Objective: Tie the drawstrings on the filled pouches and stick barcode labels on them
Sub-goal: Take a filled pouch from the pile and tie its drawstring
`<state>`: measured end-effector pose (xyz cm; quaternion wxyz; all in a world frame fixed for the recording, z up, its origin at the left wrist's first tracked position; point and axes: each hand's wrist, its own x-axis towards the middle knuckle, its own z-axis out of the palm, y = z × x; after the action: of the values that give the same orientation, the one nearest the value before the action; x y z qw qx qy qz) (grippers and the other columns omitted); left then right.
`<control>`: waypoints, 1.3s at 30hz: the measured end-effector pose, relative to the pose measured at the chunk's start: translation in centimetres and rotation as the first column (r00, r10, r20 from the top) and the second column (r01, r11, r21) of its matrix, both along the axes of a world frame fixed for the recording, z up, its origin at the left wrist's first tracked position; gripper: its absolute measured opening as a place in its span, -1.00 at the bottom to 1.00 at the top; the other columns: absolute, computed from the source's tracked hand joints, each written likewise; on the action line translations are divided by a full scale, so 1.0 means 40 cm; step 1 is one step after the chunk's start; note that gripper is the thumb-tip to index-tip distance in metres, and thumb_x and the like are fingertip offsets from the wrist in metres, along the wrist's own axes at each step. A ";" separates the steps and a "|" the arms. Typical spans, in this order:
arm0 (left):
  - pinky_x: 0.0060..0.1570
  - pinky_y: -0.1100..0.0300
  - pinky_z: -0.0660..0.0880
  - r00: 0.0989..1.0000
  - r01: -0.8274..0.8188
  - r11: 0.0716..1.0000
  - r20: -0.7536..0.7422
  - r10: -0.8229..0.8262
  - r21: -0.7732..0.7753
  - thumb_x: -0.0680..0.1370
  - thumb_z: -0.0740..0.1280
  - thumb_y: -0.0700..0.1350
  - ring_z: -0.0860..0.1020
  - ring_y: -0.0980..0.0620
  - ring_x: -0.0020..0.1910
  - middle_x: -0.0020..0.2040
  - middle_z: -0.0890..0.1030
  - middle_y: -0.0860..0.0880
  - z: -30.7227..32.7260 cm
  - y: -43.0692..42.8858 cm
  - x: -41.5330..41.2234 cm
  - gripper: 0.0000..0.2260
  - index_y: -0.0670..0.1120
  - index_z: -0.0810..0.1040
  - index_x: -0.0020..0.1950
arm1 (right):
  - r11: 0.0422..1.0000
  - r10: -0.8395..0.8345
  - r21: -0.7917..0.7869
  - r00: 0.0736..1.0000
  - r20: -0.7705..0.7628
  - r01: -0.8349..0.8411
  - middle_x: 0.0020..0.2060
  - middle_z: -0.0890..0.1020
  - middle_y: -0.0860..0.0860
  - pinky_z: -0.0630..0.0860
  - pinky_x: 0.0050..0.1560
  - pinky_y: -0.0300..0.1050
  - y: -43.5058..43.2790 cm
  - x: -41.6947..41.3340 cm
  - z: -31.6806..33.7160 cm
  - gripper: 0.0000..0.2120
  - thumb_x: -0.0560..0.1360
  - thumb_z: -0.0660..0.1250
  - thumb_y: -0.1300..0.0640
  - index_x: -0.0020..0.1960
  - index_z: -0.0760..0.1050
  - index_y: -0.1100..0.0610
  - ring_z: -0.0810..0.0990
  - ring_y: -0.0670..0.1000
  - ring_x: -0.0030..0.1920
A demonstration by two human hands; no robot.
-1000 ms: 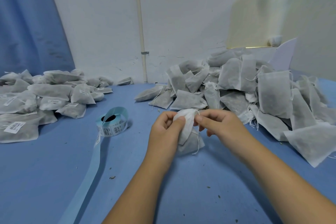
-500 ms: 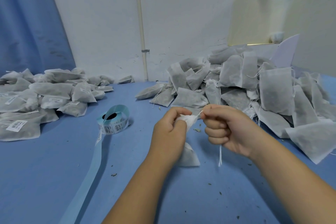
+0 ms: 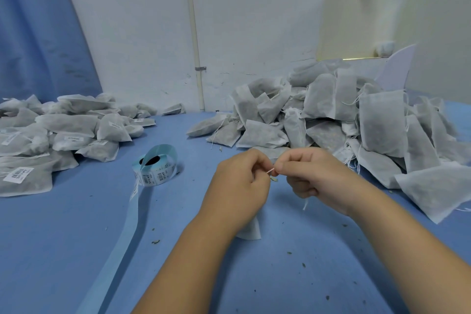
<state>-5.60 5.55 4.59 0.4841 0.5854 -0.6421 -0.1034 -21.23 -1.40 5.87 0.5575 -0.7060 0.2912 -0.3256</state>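
Left hand [image 3: 239, 183] gripping pouch [image 3: 251, 231] by neck, body hanging low over desk [image 3: 280, 275]; right hand [image 3: 313, 176] pinching drawstring [image 3: 270, 171] close in, probably cinching knot. Label roll [image 3: 155, 164] sitting near for next step; untied heap [image 3: 356, 122] right, labelled heap [image 3: 51, 135] left

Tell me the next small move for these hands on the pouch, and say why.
Probably pull the hands apart to tighten the tie. The left hand and right hand both pinch the drawstring between them, the pouch hangs under the left hand, and a loose end dangles below the right, so the tying looks unfinished. The label roll lies untouched nearby.
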 end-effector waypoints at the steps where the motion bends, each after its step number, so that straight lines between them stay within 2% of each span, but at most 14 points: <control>1: -0.30 0.27 0.46 0.999 0.003 0.999 -0.035 -0.002 0.033 0.46 0.24 -0.20 0.55 0.12 -0.28 -0.26 0.63 0.10 0.001 0.003 -0.001 -0.76 0.14 0.51 -0.26 | 1.000 0.005 -0.019 1.000 -0.006 -0.005 -0.51 0.23 -0.01 0.13 -0.50 -0.27 0.001 0.002 -0.001 -0.84 0.43 0.41 0.16 -0.32 0.60 0.08 0.14 -0.06 -0.50; 4: -0.38 0.19 0.44 0.997 -0.027 0.993 -0.070 0.035 0.113 0.38 0.19 -0.04 0.48 0.15 -0.41 -0.33 0.60 0.12 0.007 0.007 -0.005 -0.90 0.12 0.48 -0.24 | 0.997 -0.012 -0.077 0.999 -0.047 0.009 -0.54 0.27 -0.04 0.17 -0.49 -0.28 0.005 0.006 0.000 -0.89 0.34 0.43 0.06 -0.31 0.60 0.08 0.18 -0.06 -0.51; 6: -0.38 0.20 0.37 0.997 -0.039 0.987 -0.056 0.048 0.159 0.32 0.14 0.06 0.42 0.17 -0.45 -0.43 0.52 0.16 0.009 0.008 -0.003 -0.85 0.14 0.48 -0.21 | 0.995 -0.019 -0.095 0.999 -0.051 0.014 -0.53 0.29 -0.06 0.19 -0.49 -0.29 0.005 0.004 0.001 -0.89 0.32 0.44 0.04 -0.32 0.59 0.05 0.20 -0.07 -0.51; 8: -0.36 0.21 0.33 0.998 -0.029 0.982 -0.041 0.037 0.189 0.37 0.18 0.13 0.39 0.17 -0.47 -0.47 0.47 0.20 0.012 0.012 -0.002 -0.83 0.12 0.53 -0.22 | 0.995 -0.011 -0.095 1.000 -0.029 0.008 -0.53 0.34 -0.09 0.20 -0.49 -0.29 0.005 -0.001 0.005 -0.91 0.32 0.45 0.05 -0.30 0.60 0.05 0.21 -0.07 -0.51; 11: -0.46 0.34 0.27 0.998 0.041 0.977 -0.065 -0.027 0.211 0.54 0.27 0.01 0.34 0.18 -0.52 -0.53 0.43 0.19 0.019 0.017 0.000 -0.74 0.03 0.59 -0.33 | 0.995 -0.009 -0.100 1.000 -0.017 0.008 -0.49 0.39 -0.05 0.19 -0.48 -0.27 0.003 -0.009 0.010 -0.93 0.35 0.48 0.09 -0.26 0.62 0.07 0.22 -0.05 -0.49; 15: -0.50 0.37 0.26 0.953 0.197 0.951 -0.272 -0.130 0.237 0.57 0.32 -0.01 0.27 0.14 -0.55 -0.56 0.32 0.13 0.034 0.023 0.012 -0.66 0.04 0.61 -0.42 | 0.993 -0.048 -0.106 0.999 -0.024 0.045 -0.44 0.35 0.02 0.17 -0.46 -0.24 0.003 -0.011 0.008 -0.93 0.45 0.44 0.19 -0.22 0.62 0.11 0.20 -0.03 -0.46; 20: -0.39 0.29 0.42 0.824 0.339 0.935 -0.514 -0.239 0.109 0.56 0.35 -0.06 0.40 0.08 -0.48 -0.46 0.49 0.01 0.041 0.027 0.015 -0.73 -0.08 0.65 -0.33 | 0.990 -0.076 -0.119 0.996 -0.035 0.072 -0.52 0.33 -0.08 0.20 -0.47 -0.26 0.015 0.007 0.003 -0.87 0.46 0.43 0.11 -0.26 0.61 0.09 0.22 -0.07 -0.50; 23: -0.41 0.26 0.43 0.754 0.334 0.941 -0.615 -0.230 0.057 0.52 0.34 -0.08 0.40 0.05 -0.48 -0.44 0.49 -0.02 0.038 0.022 0.013 -0.79 -0.11 0.70 -0.25 | 0.987 -0.093 -0.136 0.995 -0.047 0.086 -0.51 0.41 -0.14 0.23 -0.49 -0.29 0.022 0.022 -0.002 -0.85 0.47 0.42 0.07 -0.22 0.61 0.13 0.25 -0.10 -0.51; 26: -0.45 0.27 0.39 0.713 0.291 0.956 -0.671 -0.202 0.021 0.57 0.31 -0.14 0.35 0.07 -0.50 -0.44 0.45 0.01 0.030 0.016 0.015 -0.80 -0.05 0.73 -0.13 | 0.973 -0.140 -0.196 0.987 -0.078 0.123 -0.43 0.41 -0.03 0.24 -0.47 -0.29 0.025 0.031 -0.005 -0.84 0.48 0.40 0.10 -0.28 0.62 0.02 0.27 -0.11 -0.49; 30: -0.45 0.30 0.33 0.781 0.113 0.993 -0.622 -0.060 0.046 0.58 0.29 -0.12 0.33 0.13 -0.50 -0.45 0.42 0.07 0.023 0.009 0.020 -0.78 0.05 0.73 -0.10 | 0.950 -0.141 -0.292 0.985 -0.097 0.107 -0.45 0.30 -0.01 0.21 -0.46 -0.31 0.029 0.027 -0.005 -0.87 0.48 0.42 0.06 -0.25 0.63 -0.02 0.23 -0.09 -0.46; 33: -0.39 0.25 0.32 0.867 0.011 0.995 -0.497 0.040 0.099 0.57 0.27 -0.13 0.34 0.11 -0.47 -0.45 0.42 0.06 0.015 0.003 0.016 -0.76 0.08 0.71 -0.12 | 0.958 -0.078 -0.282 0.995 -0.062 0.058 -0.42 0.34 0.08 0.20 -0.43 -0.26 0.032 0.017 0.001 -0.89 0.49 0.43 0.10 -0.22 0.64 0.01 0.24 -0.09 -0.45; 35: -0.42 0.29 0.29 0.928 0.003 0.993 -0.371 0.041 0.119 0.55 0.26 -0.16 0.31 0.12 -0.49 -0.48 0.40 0.10 0.011 0.005 0.009 -0.75 0.10 0.68 -0.15 | 0.964 -0.048 -0.263 0.998 -0.033 0.038 -0.46 0.42 0.00 0.18 -0.44 -0.23 0.031 0.009 0.008 -0.90 0.47 0.44 0.13 -0.23 0.64 0.06 0.28 -0.14 -0.48; 37: -0.50 0.40 0.24 0.972 0.035 0.992 -0.234 -0.006 0.122 0.53 0.26 -0.19 0.28 0.17 -0.53 -0.53 0.37 0.15 0.009 0.010 0.002 -0.72 0.12 0.63 -0.25 | 0.968 -0.041 -0.248 0.999 -0.001 0.040 -0.53 0.40 -0.11 0.17 -0.46 -0.26 0.029 0.002 0.014 -0.92 0.40 0.44 0.11 -0.27 0.63 0.08 0.27 -0.16 -0.52; 39: -0.49 0.39 0.27 0.992 0.075 0.987 -0.114 -0.059 0.144 0.53 0.28 -0.15 0.33 0.17 -0.50 -0.50 0.41 0.12 0.006 0.015 -0.005 -0.74 0.12 0.61 -0.29 | 0.971 -0.037 -0.237 0.999 0.024 0.042 -0.56 0.41 -0.15 0.19 -0.48 -0.29 0.029 -0.004 0.019 -0.92 0.35 0.39 0.12 -0.30 0.61 0.09 0.25 -0.14 -0.52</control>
<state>-5.79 6.15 4.83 0.4700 0.5913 -0.6243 -0.1990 -21.40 -0.24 6.63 0.4653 -0.7585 0.2588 -0.3757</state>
